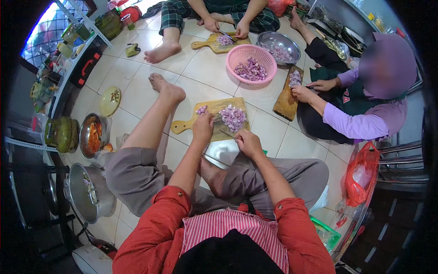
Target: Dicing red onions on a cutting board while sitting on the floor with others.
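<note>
A wooden cutting board (219, 107) with a handle lies on the floor in front of me. On it is a pile of chopped shallots (233, 118), with a few whole peeled shallots (202, 109) near the handle side. My left hand (203, 127) rests on the board just below the whole shallots, fingers drawn together; whether they pinch something is hidden. My right hand (248, 142) grips a knife (227, 134) at the board's near right corner, its blade pointing left over the wood, below the chopped pile.
Beyond my board stand a pink plastic basket (232, 70) of peeled shallots and a metal bowl (297, 51) of chopped ones. Two people cut shallots on wooden boards (219, 48) (284, 106). At left are a yellow lid (110, 101), a steel bowl (85, 135) and a large pot (108, 202).
</note>
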Demonstrator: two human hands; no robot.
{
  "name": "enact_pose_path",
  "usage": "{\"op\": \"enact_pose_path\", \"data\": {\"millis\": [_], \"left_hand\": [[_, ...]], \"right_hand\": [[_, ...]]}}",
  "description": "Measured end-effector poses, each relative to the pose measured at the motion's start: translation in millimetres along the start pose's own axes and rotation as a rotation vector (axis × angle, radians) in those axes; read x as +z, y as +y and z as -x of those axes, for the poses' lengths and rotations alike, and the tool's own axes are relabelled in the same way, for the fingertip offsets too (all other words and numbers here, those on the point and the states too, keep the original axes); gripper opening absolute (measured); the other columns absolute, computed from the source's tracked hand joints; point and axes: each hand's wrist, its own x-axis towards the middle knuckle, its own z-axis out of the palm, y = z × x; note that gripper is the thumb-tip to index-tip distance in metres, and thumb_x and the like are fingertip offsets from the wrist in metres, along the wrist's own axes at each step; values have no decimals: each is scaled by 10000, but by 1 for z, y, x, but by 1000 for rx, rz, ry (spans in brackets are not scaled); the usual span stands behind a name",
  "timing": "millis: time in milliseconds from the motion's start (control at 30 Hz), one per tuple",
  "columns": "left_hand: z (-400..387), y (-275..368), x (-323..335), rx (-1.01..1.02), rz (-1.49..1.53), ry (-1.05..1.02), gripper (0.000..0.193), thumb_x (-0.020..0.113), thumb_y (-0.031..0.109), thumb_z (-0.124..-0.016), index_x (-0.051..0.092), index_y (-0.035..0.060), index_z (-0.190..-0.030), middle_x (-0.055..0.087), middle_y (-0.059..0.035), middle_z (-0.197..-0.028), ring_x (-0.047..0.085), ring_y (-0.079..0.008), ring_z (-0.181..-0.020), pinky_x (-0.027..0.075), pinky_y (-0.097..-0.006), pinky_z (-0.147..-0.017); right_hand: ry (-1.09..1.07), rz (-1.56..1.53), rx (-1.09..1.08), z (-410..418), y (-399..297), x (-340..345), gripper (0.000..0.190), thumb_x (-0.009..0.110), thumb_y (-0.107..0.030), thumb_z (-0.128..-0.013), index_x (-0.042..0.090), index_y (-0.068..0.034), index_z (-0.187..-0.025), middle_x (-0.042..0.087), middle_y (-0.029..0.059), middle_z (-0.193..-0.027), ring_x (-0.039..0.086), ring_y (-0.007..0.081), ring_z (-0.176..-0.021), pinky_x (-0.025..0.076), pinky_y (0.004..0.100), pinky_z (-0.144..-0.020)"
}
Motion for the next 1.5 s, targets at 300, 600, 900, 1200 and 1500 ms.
{"op": "enact_pose_path", "data": {"millis": [300, 600, 900, 1200, 1500], "left_hand": [[8, -3, 8, -243, 240, -95, 132, 714, 112, -811, 714, 33, -917, 719, -143, -853, 703, -282, -784, 546, -379, -717], [14, 12, 32, -428, 437, 2, 119, 756, 100, -784, 757, 7, -859, 730, -154, -775, 714, -220, -690, 549, -340, -666], [20, 15, 41, -473, 480, 79, 123, 724, 114, -783, 747, -2, -820, 721, -159, -751, 716, -243, -682, 543, -346, -663], [24, 22, 38, -463, 468, 85, 140, 702, 135, -798, 741, 3, -828, 723, -151, -753, 721, -241, -698, 547, -349, -676], [28, 12, 45, -443, 461, 79, 134, 706, 136, -805, 737, 13, -849, 722, -145, -762, 719, -238, -699, 549, -348, -667]], "right_hand": [[160, -10, 70, -2, -19, 11, 140, 668, -85, -807, 631, -65, -940, 638, 117, -850, 649, 313, -786, 511, 430, -706], [323, 161, 6, 5, -35, 55, 290, 564, -24, -824, 648, -63, -1099, 611, 147, -967, 606, 354, -913, 497, 460, -779], [370, 210, -73, -1, -43, 61, 256, 557, 7, -821, 690, -62, -1029, 593, 153, -874, 604, 365, -825, 502, 463, -720], [327, 233, -81, 13, -38, 59, 279, 548, 4, -822, 685, -47, -1060, 561, 168, -856, 588, 366, -823, 490, 470, -691], [305, 232, -97, 13, -29, 59, 290, 559, -4, -828, 678, -69, -1084, 559, 165, -843, 592, 366, -810, 491, 466, -693]]}}
